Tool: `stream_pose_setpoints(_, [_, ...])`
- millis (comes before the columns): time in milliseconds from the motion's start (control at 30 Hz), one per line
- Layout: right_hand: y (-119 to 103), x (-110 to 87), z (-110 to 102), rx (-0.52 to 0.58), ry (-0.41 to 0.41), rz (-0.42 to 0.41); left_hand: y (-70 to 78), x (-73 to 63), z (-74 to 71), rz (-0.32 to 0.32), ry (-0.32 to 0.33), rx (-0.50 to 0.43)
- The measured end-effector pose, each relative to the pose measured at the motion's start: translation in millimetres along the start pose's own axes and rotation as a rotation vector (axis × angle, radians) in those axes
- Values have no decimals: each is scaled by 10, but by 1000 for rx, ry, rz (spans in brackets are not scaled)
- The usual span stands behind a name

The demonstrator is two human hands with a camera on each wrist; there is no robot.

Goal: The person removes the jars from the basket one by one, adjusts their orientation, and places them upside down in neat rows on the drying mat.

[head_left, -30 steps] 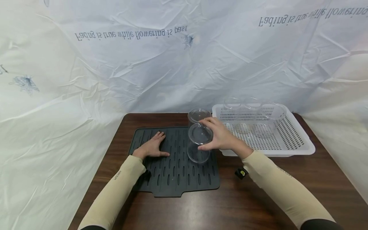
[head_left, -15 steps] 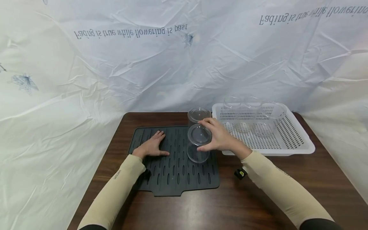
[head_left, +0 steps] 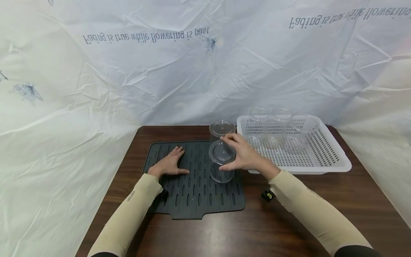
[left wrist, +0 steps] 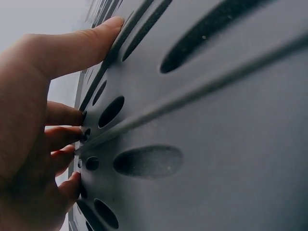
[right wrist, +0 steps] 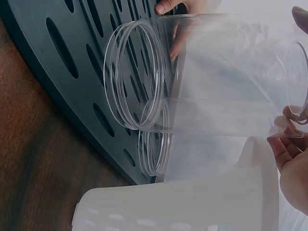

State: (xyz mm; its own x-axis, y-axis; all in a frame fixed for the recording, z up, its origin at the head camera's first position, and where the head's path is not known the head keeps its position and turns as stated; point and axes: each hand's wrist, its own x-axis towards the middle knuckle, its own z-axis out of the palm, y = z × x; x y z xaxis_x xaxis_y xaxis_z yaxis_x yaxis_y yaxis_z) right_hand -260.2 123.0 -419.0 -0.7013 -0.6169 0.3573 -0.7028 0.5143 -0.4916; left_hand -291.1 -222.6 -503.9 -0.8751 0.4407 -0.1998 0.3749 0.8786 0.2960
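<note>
A clear cylindrical jar (head_left: 222,152) stands bottom up at the right side of the dark grey drying mat (head_left: 189,203). My right hand (head_left: 245,154) grips its upper end between thumb and fingers. The right wrist view shows the ringed mouth of this jar (right wrist: 219,72) down at the mat. Directly behind it is a second clear jar (head_left: 221,128), partly hidden by the first and by my fingers. My left hand (head_left: 168,165) lies with fingers spread on the mat's left half. Close up, its fingertips (left wrist: 111,23) press on the slotted surface.
To the right stands a white perforated plastic basket (head_left: 346,165), its left end close to the right hand. Several more clear containers (head_left: 305,124) are inside it. The brown wooden table (head_left: 218,239) backs onto a white printed curtain (head_left: 179,78).
The right hand and the top of the gripped jar have shifted slightly left and toward me. My left hand stays in place on the mat.
</note>
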Motion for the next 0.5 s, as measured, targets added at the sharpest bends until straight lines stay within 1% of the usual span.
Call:
stream_pose_setpoints(233, [13, 0, 18, 25, -21, 15, -7, -4, 19, -7, -2, -2])
stream_pose_setpoints(500, [9, 6, 12, 37, -27, 13, -22, 3, 26, -5, -2, -7])
